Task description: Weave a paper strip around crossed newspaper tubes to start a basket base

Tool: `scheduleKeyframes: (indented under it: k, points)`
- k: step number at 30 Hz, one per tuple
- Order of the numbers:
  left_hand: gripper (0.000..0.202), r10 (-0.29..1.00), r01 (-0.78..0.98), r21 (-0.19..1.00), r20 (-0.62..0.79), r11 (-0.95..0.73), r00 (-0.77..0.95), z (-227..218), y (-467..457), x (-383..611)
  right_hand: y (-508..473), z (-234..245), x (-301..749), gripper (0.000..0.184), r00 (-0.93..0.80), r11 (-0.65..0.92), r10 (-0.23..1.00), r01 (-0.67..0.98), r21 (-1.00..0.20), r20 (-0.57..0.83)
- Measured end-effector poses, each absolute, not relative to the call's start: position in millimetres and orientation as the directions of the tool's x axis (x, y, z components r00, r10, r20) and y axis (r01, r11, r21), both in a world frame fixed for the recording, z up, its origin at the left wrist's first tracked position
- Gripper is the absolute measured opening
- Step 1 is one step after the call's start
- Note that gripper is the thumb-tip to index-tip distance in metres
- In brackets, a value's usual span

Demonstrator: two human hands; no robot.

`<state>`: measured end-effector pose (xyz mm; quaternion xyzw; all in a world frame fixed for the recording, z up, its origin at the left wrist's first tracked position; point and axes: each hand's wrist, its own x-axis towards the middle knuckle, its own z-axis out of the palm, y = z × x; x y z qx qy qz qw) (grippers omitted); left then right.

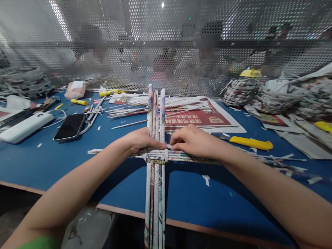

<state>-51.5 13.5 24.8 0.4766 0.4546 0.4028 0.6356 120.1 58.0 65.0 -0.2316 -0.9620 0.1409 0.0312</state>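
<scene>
While facing a blue table [187, 196], gripping the upright rods [156, 172] with the left hand [141, 137], most fingers out of sight behind, thumb stretched across the front. Holding the right hand [192, 140] just opposite, with thumb and forefinger bent close together above the cross rods [156, 155], near the tip of the left thumb. Cannot tell whether pinched on anything or merely touching the crossing. See the cross rods lying over the uprights, bound with a white strip [166, 156] right of the crossing and wrapped again at the left. Find the crossing above the middle of the table, well in from the front edge, with the uprights running down past that edge and up toward some loose rods [129, 112]. Cannot tell whether resting on the tabletop or lifted.

Beyond the right hand, see a red sheet [194, 118] lying flat. To the right, find a yellow knife [251, 142] near the forearm, paper scraps [206, 179], and woven baskets [240, 93] farther back. To the left, see a phone [69, 126] near a white device [26, 127], then a pink packet [75, 90] and a yellow tool [79, 102] behind. Farther left, notice coiled weaving [23, 82]. Across the back, look onto a mesh screen [162, 15], with people dimly visible through it.
</scene>
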Motion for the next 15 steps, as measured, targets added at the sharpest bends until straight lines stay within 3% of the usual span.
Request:
scheduleKeyframes:
  k: [2,4,6,8,9,11,13,15]
  points:
    - [0.031,0.959,-0.094,0.976,-0.173,0.198,0.226,27.3,13.2,-53.6,55.0,67.6,121.8,0.019,-0.886,0.875,0.452,0.419,-0.243,0.098]
    - [0.033,0.973,-0.097,0.981,-0.148,0.167,0.175,31.5,12.8,-58.4,48.1,73.4,124.8,0.022,-0.853,0.903,0.429,0.401,-0.155,0.297]
    - [0.029,0.989,-0.090,0.988,-0.120,0.128,0.091,37.4,12.5,-65.1,38.2,81.6,129.3,0.024,-0.787,0.932,0.329,0.361,-0.042,0.522]
    - [0.024,0.996,-0.100,0.991,-0.090,0.087,-0.028,43.6,12.8,-71.8,28.2,90.1,134.8,0.025,-0.740,0.951,0.206,0.304,0.046,0.640]
    - [0.022,0.993,-0.116,0.991,-0.081,0.071,-0.083,46.3,13.2,-74.5,24.4,93.5,137.3,0.025,-0.754,0.960,0.174,0.274,0.062,0.634]
    - [0.020,0.984,-0.163,0.985,-0.075,0.048,-0.164,49.9,14.4,-77.9,21.6,96.5,140.4,0.025,-0.854,0.973,0.173,0.225,0.048,0.491]
    - [0.018,0.978,-0.210,0.977,-0.082,0.041,-0.191,51.0,15.5,-78.7,26.8,92.8,139.6,0.022,-0.932,0.966,0.239,0.257,0.032,0.273]
    - [0.018,0.978,-0.240,0.970,-0.089,0.042,-0.187,50.4,16.2,-78.1,39.0,82.8,135.4,0.020,-0.910,0.924,0.350,0.374,0.079,0.221]
